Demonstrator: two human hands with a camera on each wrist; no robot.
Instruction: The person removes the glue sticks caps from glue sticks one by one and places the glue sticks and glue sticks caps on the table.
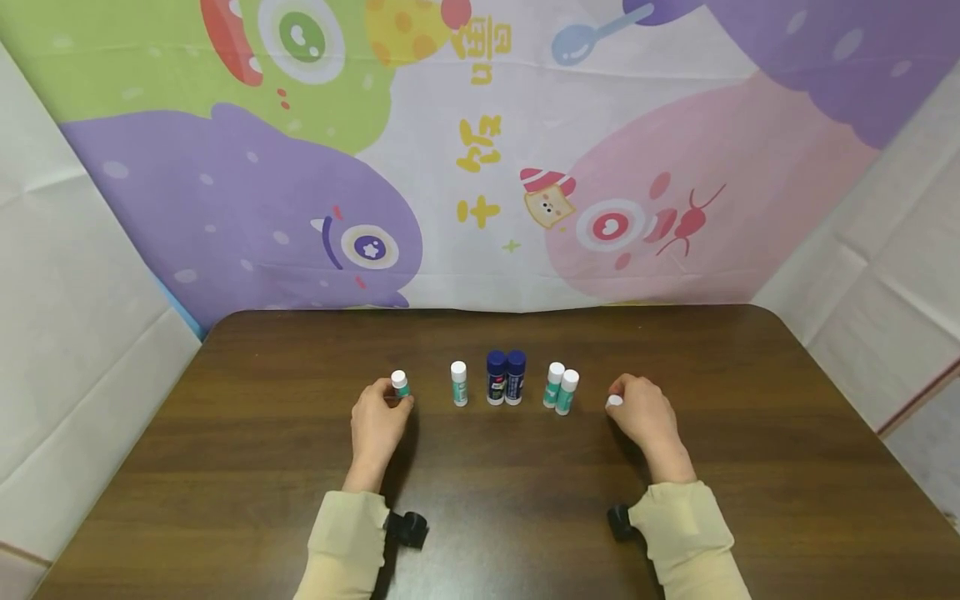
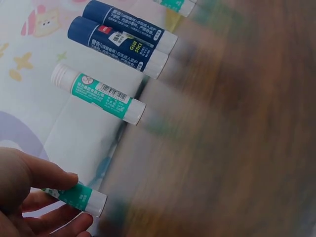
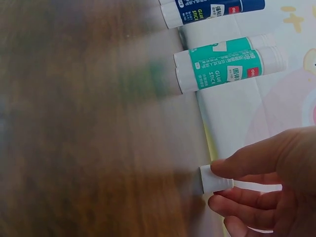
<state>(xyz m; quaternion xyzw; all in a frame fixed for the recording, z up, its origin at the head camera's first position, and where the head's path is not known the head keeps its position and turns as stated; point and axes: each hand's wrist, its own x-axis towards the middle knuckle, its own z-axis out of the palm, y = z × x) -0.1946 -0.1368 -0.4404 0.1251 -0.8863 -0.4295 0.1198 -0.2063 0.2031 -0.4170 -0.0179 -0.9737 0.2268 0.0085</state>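
Note:
My left hand [image 1: 379, 423] grips a green-and-white glue stick [image 1: 400, 382] upright on the table, thumb on one side and fingers on the other; its white base [image 2: 97, 203] shows in the left wrist view. On the right, my right hand [image 1: 645, 414] pinches a short white glue stick cap [image 3: 210, 180] between thumb and fingers, low at the table. Between the hands stand a single green glue stick [image 1: 459, 384], two dark blue glue sticks [image 1: 496, 379] side by side, and a pair of green glue sticks [image 1: 566, 393] nearest the right hand.
The brown wooden table [image 1: 495, 508] ends at the back against a hanging cloth [image 1: 465, 267] with cartoon prints. White sheets hang at both sides. A black strap mount [image 1: 407, 529] sits at the left wrist, another [image 1: 621, 522] at the right.

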